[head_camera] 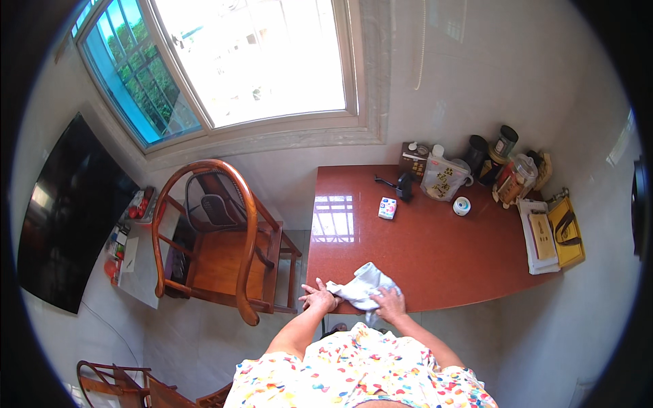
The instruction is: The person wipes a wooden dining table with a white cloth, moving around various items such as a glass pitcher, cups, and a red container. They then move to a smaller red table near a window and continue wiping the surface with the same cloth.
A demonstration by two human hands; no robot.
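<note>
My right hand (pixel 389 305) holds a pale grey-white cloth (pixel 365 285) against the near edge of a glossy red-brown table (pixel 433 270). The cloth is bunched, and one end hangs over the edge towards me. At the table's near left corner rests my left hand (pixel 319 298), palm down, fingers apart. A corner of the cloth lies right beside its fingers; whether they touch is hard to tell. Farther in on the tabletop are a small white patterned packet (pixel 387 208) and a round white item with a blue-green centre (pixel 461 206).
A black stand (pixel 403 187), a clear pouch (pixel 443 178) with writing, a dark box (pixel 413 160) and several jars (pixel 516 176) line the table's back. Papers (pixel 538 245) and a yellow box (pixel 567 234) lie right. A wooden armchair (pixel 224 255) stands left, below a window (pixel 255 61).
</note>
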